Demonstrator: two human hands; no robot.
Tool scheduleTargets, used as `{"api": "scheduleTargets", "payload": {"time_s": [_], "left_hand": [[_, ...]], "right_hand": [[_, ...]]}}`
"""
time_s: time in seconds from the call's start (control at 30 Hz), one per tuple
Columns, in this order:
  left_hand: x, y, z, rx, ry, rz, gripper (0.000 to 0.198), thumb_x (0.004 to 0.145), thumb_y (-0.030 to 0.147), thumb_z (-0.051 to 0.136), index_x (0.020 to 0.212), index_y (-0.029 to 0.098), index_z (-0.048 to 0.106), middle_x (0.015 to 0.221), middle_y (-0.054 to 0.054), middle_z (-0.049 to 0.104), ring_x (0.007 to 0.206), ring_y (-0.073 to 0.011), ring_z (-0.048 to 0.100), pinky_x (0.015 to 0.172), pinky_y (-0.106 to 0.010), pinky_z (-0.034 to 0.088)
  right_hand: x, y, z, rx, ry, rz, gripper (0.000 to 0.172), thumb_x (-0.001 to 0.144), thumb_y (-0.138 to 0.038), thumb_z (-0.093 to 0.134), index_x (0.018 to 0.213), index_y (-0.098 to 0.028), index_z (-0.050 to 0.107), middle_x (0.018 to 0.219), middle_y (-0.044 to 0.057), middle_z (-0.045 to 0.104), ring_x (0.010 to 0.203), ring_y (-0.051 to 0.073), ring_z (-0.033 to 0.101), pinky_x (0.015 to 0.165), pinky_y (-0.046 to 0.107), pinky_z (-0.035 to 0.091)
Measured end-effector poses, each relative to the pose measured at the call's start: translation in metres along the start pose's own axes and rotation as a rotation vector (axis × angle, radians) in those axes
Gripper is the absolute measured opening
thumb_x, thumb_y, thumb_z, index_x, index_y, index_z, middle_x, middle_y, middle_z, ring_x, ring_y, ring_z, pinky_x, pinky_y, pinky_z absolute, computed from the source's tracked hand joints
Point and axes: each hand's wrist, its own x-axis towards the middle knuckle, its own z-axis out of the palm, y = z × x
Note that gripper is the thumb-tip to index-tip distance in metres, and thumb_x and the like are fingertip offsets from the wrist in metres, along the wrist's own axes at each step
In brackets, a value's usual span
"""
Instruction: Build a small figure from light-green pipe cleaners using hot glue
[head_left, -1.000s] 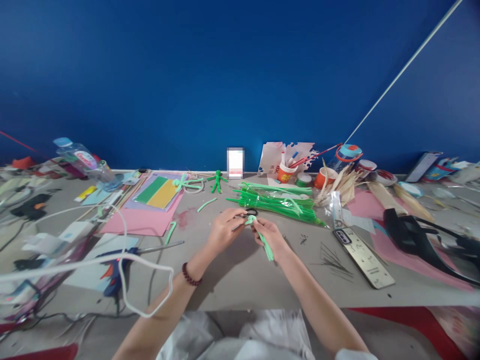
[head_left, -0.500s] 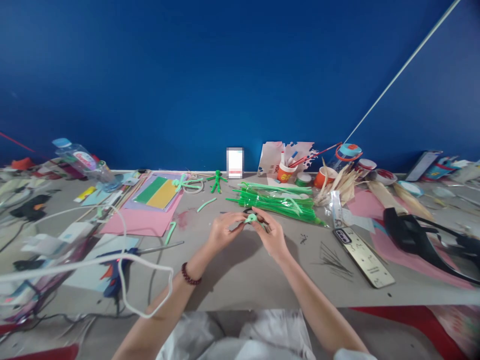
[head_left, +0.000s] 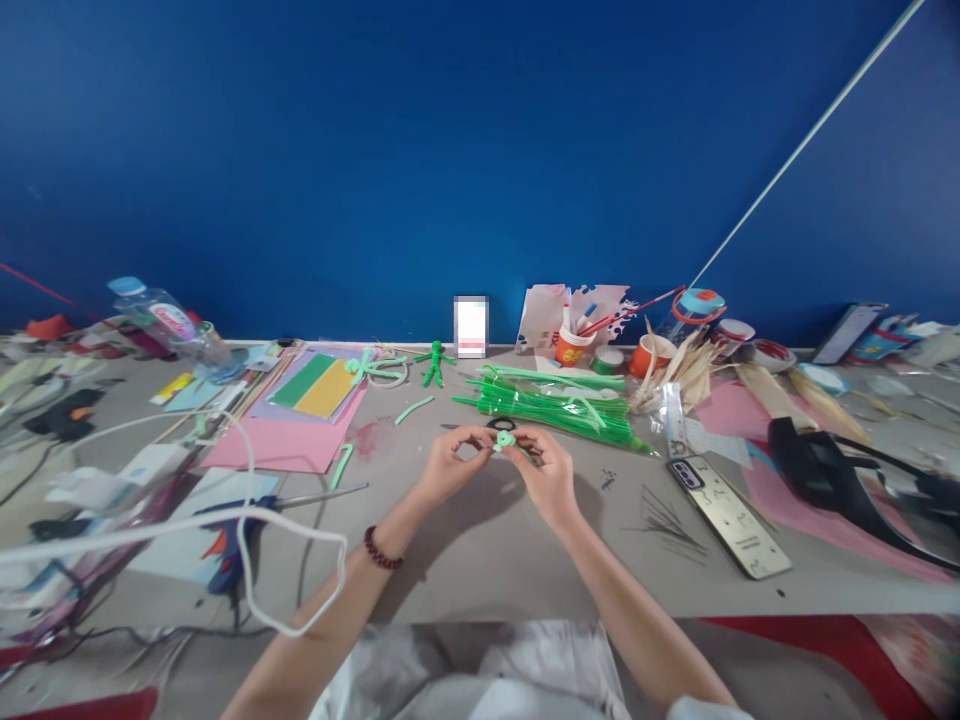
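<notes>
My left hand (head_left: 448,462) and my right hand (head_left: 551,472) meet over the middle of the grey table (head_left: 487,550), both pinching a light green pipe cleaner (head_left: 504,439) that is curled into a small loop between the fingertips. The rest of its length is hidden in my right hand. A bundle of bright green pipe cleaners (head_left: 555,405) lies just beyond the hands. A small green pipe-cleaner figure (head_left: 433,362) stands farther back.
A glue gun (head_left: 232,530) with a white cable (head_left: 247,520) lies at the left, near pink paper (head_left: 285,440). A phone (head_left: 727,512) and a black object (head_left: 832,470) lie to the right. Cups with pens (head_left: 574,345) stand by the blue wall.
The long end of the light green pipe cleaner, which stuck out below my right hand, has been wound in; the piece is now a small curl between both hands.
</notes>
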Motion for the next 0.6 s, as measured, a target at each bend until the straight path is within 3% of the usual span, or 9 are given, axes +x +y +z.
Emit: {"api": "scheduleTargets", "payload": {"time_s": [0.17, 0.3, 0.6], "left_hand": [[-0.0014, -0.0031, 0.0033, -0.059, -0.006, -0.052, 0.006, 0.074, 0.022, 0.060, 0.071, 0.016, 0.060, 0.085, -0.007, 0.071, 0.080, -0.0171, 0.065, 0.071, -0.026, 0.049], [-0.0016, -0.0031, 0.0038, -0.069, -0.002, -0.049, 0.007, 0.074, 0.024, 0.060, 0.073, 0.017, 0.060, 0.087, -0.007, 0.070, 0.080, -0.0168, 0.065, 0.071, -0.026, 0.049], [0.0013, 0.0039, 0.0039, 0.068, 0.010, 0.141, 0.008, 0.072, 0.011, 0.053, 0.069, 0.018, 0.056, 0.082, -0.005, 0.066, 0.075, -0.0133, 0.060, 0.062, -0.023, 0.046]], "right_hand": [[0.0025, 0.0048, -0.0009, 0.033, -0.001, 0.040, 0.023, 0.072, -0.035, 0.068, 0.088, -0.020, 0.064, 0.079, 0.004, 0.069, 0.074, 0.018, 0.065, 0.067, 0.028, 0.050], [0.0033, 0.0063, -0.0005, 0.046, 0.001, 0.043, 0.025, 0.072, -0.036, 0.068, 0.090, -0.019, 0.068, 0.087, 0.006, 0.071, 0.079, 0.020, 0.066, 0.069, 0.029, 0.053], [0.0032, 0.0066, -0.0017, -0.035, 0.025, 0.009, 0.028, 0.074, -0.036, 0.066, 0.096, -0.020, 0.071, 0.097, 0.008, 0.071, 0.087, 0.023, 0.065, 0.074, 0.033, 0.053]]}}
